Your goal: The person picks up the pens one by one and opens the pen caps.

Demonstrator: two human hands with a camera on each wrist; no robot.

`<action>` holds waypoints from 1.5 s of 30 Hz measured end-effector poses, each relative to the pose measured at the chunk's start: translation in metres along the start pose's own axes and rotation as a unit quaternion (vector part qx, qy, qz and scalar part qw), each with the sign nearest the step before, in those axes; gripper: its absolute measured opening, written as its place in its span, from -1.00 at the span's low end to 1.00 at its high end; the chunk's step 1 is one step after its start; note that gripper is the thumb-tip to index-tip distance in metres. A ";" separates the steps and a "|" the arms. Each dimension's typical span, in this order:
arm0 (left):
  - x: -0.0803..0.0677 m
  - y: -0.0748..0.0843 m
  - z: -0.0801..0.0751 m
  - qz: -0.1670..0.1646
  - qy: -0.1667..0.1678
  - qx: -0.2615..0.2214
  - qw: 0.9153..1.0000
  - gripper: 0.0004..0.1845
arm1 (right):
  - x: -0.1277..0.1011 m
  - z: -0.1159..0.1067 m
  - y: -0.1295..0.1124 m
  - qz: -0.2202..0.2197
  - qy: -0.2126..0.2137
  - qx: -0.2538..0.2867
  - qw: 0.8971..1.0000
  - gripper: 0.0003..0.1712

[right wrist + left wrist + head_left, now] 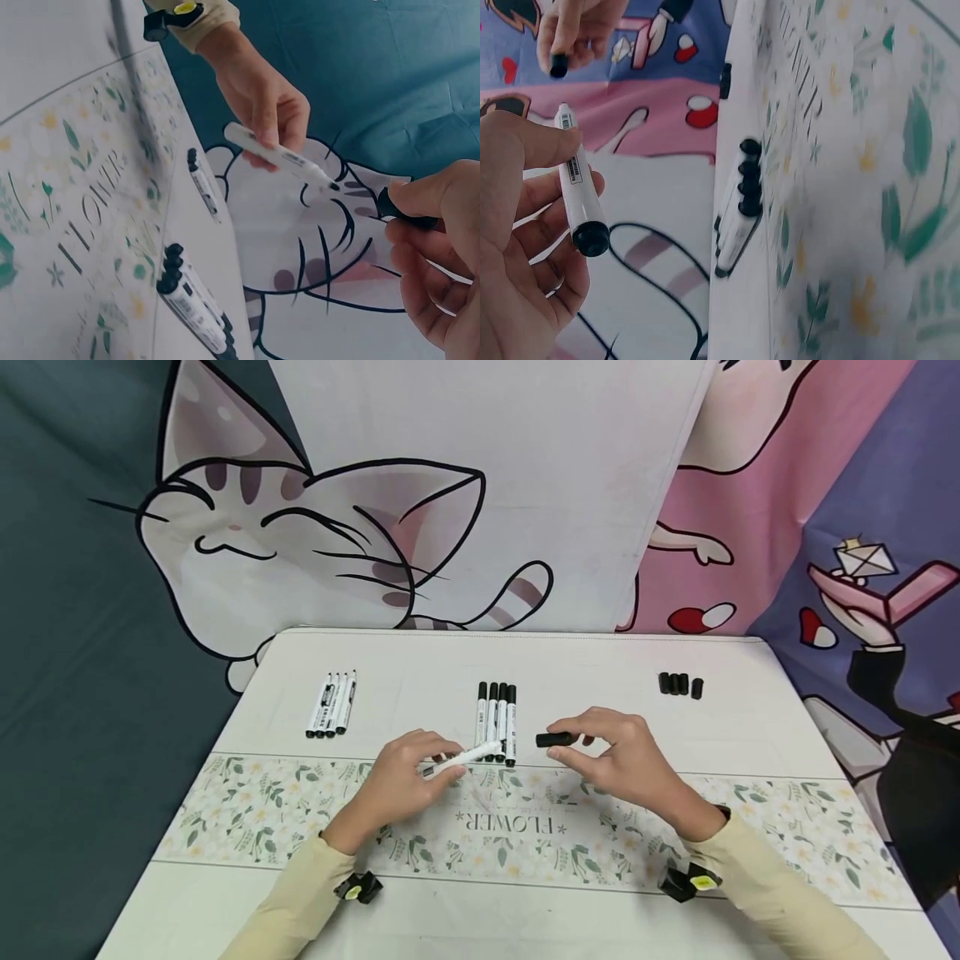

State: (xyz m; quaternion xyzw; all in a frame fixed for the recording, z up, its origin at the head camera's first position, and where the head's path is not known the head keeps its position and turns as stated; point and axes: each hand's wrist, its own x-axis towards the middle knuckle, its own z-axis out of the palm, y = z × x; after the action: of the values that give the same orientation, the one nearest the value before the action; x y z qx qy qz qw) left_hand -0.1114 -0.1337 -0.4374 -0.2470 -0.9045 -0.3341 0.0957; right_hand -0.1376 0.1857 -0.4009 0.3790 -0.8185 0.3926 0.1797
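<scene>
Your right hand (439, 255): cut off by the right-wrist frame's edge. Marker (580, 184) label: too blurred to read. Your fingers hide part of the cap (557, 740).

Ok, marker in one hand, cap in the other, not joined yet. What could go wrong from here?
The left hand holds the uncapped marker tip towards the cap pinched by the right hand. If they meet off-line, the bare tip could ink the fingers. The marker also hovers just over the capped row, so a low sweep might knock those askew. The cap is held only at the fingertips and might slip.
</scene>
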 end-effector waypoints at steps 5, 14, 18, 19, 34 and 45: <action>-0.003 -0.012 -0.017 -0.026 0.018 0.007 0.999 -0.77 | 0.002 -0.012 0.002 0.012 0.006 -0.004 1.000 -0.66; -0.009 -0.031 -0.043 -0.050 0.060 0.027 0.997 -0.77 | 0.000 -0.029 0.011 0.039 0.029 -0.010 0.999 -0.65; -0.010 -0.039 -0.052 -0.062 0.082 0.032 0.994 -0.74 | -0.002 -0.034 0.014 0.056 0.033 -0.018 0.998 -0.63; -0.010 -0.041 -0.054 -0.069 0.087 0.030 0.993 -0.74 | -0.003 -0.035 0.014 0.061 0.034 -0.019 0.997 -0.63; -0.021 -0.103 -0.086 -0.186 0.171 0.037 0.967 -0.66 | -0.017 -0.047 0.024 0.142 0.049 -0.042 0.988 -0.73; -0.026 -0.149 -0.096 -0.270 0.180 0.038 0.945 -0.55 | -0.022 -0.054 0.035 0.177 0.101 -0.035 0.978 -0.73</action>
State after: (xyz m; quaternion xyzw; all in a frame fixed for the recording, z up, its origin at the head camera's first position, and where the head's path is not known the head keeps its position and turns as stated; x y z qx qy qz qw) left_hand -0.1644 -0.3036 -0.4558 0.0750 -0.9172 -0.3512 0.1724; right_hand -0.1503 0.2525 -0.3972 0.1794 -0.8636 0.4255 0.2023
